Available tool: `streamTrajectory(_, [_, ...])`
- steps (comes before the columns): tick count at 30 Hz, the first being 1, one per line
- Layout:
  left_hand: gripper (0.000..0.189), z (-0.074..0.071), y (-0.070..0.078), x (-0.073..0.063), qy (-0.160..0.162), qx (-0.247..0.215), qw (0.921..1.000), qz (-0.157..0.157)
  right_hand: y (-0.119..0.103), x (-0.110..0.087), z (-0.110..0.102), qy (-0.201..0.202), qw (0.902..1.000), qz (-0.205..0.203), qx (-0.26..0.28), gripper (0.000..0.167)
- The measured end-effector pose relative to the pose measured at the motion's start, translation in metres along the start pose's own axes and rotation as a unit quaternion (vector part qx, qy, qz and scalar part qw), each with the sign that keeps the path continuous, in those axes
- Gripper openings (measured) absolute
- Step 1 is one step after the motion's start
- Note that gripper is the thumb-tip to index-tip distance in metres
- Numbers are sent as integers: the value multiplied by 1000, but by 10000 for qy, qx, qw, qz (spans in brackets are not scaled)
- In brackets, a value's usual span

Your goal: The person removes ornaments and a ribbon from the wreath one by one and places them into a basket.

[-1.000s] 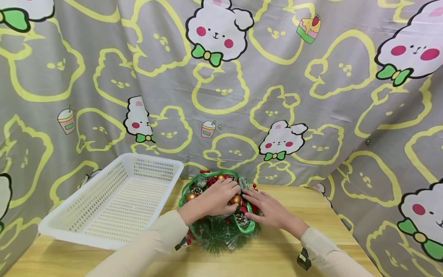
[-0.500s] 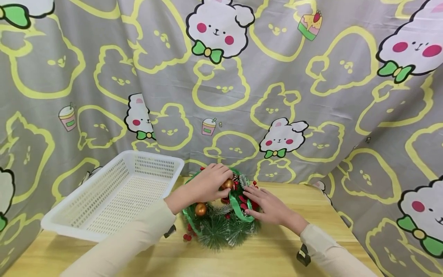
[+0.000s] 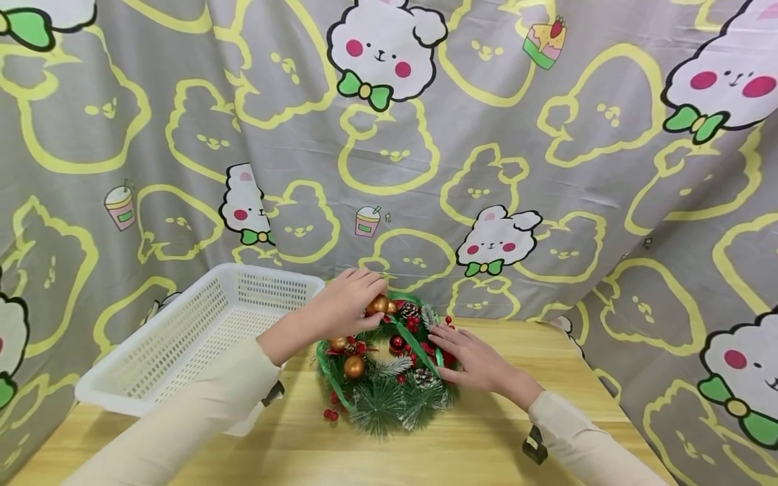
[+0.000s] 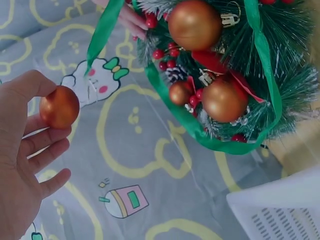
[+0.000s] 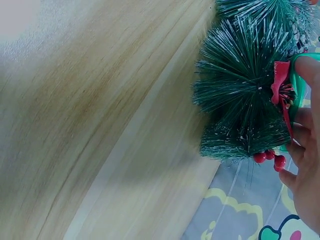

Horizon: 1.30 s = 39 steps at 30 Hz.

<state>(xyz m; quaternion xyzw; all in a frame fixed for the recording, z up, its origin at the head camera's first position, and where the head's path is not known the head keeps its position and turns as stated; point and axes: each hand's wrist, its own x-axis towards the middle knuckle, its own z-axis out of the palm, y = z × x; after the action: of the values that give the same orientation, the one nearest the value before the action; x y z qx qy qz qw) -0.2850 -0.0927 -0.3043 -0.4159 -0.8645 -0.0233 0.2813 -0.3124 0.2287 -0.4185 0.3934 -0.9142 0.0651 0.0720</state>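
My left hand (image 3: pixel 340 304) pinches a copper-gold bauble (image 4: pixel 59 107) between thumb and fingers over the wreath's upper left. Evergreen sprigs, pine cones, red berries and more gold baubles (image 3: pixel 354 366) dress the round Christmas wreath (image 3: pixel 379 405), which lies on the table. Green ribbon (image 4: pixel 267 75) runs around it, and one strip slants across its middle toward my left hand. My right hand (image 3: pixel 477 358) rests on the wreath's right side, fingers extended; its thumb touches the ribbon in the right wrist view. A shiny red bauble (image 3: pixel 398 344) shows near the centre.
At the left of the table stands a white slotted plastic basket (image 3: pixel 109 398), partly covered by my left forearm. A grey curtain (image 3: pixel 401 182) with cartoon prints hangs behind the wooden table (image 3: pixel 425 459).
My left hand has moved up and left from the wreath's middle with the gold bauble, uncovering more of the wreath. The ribbon strip now stretches straighter. My right hand has barely moved.
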Motion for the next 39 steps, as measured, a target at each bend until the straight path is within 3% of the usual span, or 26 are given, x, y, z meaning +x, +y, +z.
streamTrajectory(5, [25, -4, 1, -3, 26, -22, 10000, -6, 2, -1, 1, 20, 10000, 8, -11, 68])
streamTrajectory(10, [22, -11, -2, -6, 311, -148, 9994, -36, 2, 0, 0, 42, 10000, -34, -28, 69])
streamTrajectory(24, [20, -69, -28, -7, 1178, -234, 9925, -248, 0, -1, -4, -2, 9999, -93, -90, 69])
streamTrajectory(33, [21, -79, -41, -15, 1213, -67, 9919, -364, 0, 0, -2, -93, 9999, -24, -84, 69])
streamTrajectory(39, [20, -81, -54, -19, 1063, 200, 9937, -305, 0, 0, -3, -40, 9999, -70, -78, 68])
